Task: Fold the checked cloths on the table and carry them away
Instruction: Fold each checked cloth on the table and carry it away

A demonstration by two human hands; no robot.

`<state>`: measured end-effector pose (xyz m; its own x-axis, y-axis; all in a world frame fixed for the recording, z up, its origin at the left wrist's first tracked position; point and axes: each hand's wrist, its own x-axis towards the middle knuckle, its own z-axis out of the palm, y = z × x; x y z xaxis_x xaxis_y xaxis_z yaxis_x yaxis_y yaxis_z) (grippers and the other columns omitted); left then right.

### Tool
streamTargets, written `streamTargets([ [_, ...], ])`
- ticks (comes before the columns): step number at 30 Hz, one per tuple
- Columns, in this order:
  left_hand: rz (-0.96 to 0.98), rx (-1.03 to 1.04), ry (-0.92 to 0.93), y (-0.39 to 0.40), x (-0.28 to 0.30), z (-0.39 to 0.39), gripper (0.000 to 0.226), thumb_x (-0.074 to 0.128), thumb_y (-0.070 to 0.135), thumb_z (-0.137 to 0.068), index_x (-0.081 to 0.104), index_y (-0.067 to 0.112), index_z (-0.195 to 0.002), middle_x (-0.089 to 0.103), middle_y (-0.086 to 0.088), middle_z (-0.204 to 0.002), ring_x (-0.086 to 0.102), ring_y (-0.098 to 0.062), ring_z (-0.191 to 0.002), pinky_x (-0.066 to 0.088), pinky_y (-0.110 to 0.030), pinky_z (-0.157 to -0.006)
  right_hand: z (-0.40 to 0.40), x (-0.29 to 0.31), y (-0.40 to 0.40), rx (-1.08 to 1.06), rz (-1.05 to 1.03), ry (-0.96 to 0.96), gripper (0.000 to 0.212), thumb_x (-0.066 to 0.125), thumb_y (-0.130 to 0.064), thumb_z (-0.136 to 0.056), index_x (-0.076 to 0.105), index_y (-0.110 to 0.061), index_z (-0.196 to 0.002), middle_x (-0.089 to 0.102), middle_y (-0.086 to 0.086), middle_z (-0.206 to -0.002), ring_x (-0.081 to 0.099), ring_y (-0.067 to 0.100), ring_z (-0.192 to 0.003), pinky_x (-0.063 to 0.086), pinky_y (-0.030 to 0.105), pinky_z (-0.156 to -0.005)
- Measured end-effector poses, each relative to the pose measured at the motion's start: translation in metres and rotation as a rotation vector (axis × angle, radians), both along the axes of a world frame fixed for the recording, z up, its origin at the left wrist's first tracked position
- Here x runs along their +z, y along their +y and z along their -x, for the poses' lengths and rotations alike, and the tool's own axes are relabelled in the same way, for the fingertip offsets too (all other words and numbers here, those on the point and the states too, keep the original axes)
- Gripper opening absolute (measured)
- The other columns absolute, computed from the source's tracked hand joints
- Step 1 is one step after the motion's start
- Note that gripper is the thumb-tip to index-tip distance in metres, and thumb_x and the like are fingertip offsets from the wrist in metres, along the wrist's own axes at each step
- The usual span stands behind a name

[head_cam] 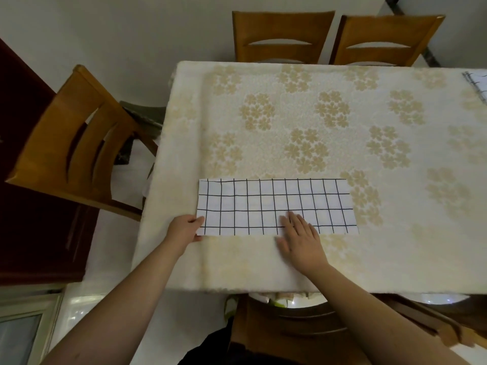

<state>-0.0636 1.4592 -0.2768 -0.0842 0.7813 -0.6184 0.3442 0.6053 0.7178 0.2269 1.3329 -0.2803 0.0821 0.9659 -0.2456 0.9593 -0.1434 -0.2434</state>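
White black-gridded cloth (276, 204), folded strip.

We see the table (369, 259) under a cream flowered cover, a checked cloth (263, 201) folded into a long strip flat near its front edge, a second cloth (478, 84) at the far right edge, mostly out of view
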Motion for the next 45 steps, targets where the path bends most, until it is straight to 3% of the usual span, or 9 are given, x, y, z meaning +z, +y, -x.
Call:
streamTargets([
  [6,-0.004,0.037,-0.001,-0.003,0.0,0.001,0.017,0.064,0.015,-0.093,0.062,0.004,-0.08,0.046,-0.004,-0.067,0.046,-0.015,-0.06,0.059,-0.039,-0.073,-0.006,0.003,0.0,0.016,0.034,-0.017,0.08,-0.002,-0.064,-0.085,0.012,-0.026,-0.154,0.007,-0.001,-0.162,0.004,0.017,-0.149,0.0,0.035,-0.118],
  [12,-0.028,0.041,0.035,-0.006,0.001,0.002,0.015,0.062,0.017,-0.094,0.064,0.003,-0.093,0.052,-0.005,-0.075,0.051,-0.015,-0.061,0.057,-0.03,-0.064,0.002,-0.004,0.02,0.093,0.021,0.001,0.077,0.006,-0.062,-0.09,0.021,-0.02,-0.153,0.013,0.001,-0.162,0.009,0.019,-0.149,0.007,0.038,-0.118],
  [17,-0.062,0.031,0.076,-0.005,0.009,0.001,0.016,0.062,0.019,-0.094,0.065,0.003,-0.091,0.055,-0.008,-0.081,0.053,-0.017,-0.065,0.058,-0.039,-0.074,-0.006,-0.014,0.022,0.12,0.064,-0.012,0.078,0.006,-0.059,-0.089,0.019,-0.018,-0.154,0.009,0.002,-0.162,0.009,0.021,-0.149,0.011,0.042,-0.118],
  [22,-0.242,-0.049,0.096,-0.005,0.046,-0.016,0.027,0.061,0.024,-0.095,0.063,-0.003,-0.091,0.053,-0.008,-0.079,0.058,-0.02,-0.069,0.052,-0.016,-0.054,-0.01,-0.015,0.022,0.121,0.05,-0.004,0.068,0.017,-0.055,-0.094,0.03,-0.019,-0.151,0.023,0.002,-0.159,0.021,0.023,-0.147,0.02,0.042,-0.115],
  [25,-0.339,-0.103,0.097,-0.005,0.072,-0.035,0.027,0.062,0.025,-0.094,0.063,-0.001,-0.087,0.059,-0.004,-0.072,0.056,-0.007,-0.062,0.046,-0.009,-0.055,-0.011,-0.013,0.025,0.114,0.046,0.012,0.065,0.018,-0.052,-0.095,0.037,-0.019,-0.148,0.029,0.002,-0.157,0.027,0.023,-0.144,0.026,0.042,-0.112],
  [29,-0.421,-0.188,0.112,-0.009,0.101,-0.064,0.026,0.063,0.03,-0.092,0.06,0.01,-0.075,0.051,0.009,-0.061,0.039,-0.004,-0.055,0.032,-0.015,-0.052,-0.016,-0.007,0.031,0.146,0.017,0.069,0.068,0.013,-0.05,-0.092,0.044,-0.016,-0.143,0.036,0.004,-0.153,0.032,0.025,-0.141,0.029,0.043,-0.109],
  [33,-0.455,-0.286,0.15,-0.014,0.122,-0.087,0.029,0.062,0.023,-0.093,0.053,0.021,-0.066,0.049,0.02,-0.047,0.045,0.004,-0.048,0.032,-0.01,-0.051,-0.022,0.009,0.052,0.125,-0.03,0.199,0.073,0.01,-0.049,-0.089,0.052,-0.013,-0.136,0.052,0.008,-0.14,0.045,0.028,-0.129,0.035,0.04,-0.103],
  [37,-0.474,-0.32,0.177,-0.016,0.13,-0.096,0.022,0.061,0.02,-0.094,0.058,0.02,-0.072,0.051,0.025,-0.048,0.047,0.01,-0.05,0.033,-0.008,-0.053,-0.032,0.015,0.081,-0.017,0.006,0.507,0.048,0.034,-0.022,-0.1,0.036,-0.01,-0.147,0.041,0.009,-0.149,0.038,0.026,-0.136,0.03,0.035,-0.11],
  [45,-0.476,-0.254,0.198,-0.015,0.124,-0.082,0.027,0.061,0.025,-0.094,0.054,0.011,-0.071,0.041,0.011,-0.048,0.031,-0.008,-0.051,0.026,-0.018,-0.048,-0.024,0.02,0.134,-0.456,0.216,1.098,0.048,0.035,-0.022,-0.099,0.038,-0.023,-0.146,0.041,-0.002,-0.15,0.04,0.016,-0.135,0.026,0.033,-0.116],
])
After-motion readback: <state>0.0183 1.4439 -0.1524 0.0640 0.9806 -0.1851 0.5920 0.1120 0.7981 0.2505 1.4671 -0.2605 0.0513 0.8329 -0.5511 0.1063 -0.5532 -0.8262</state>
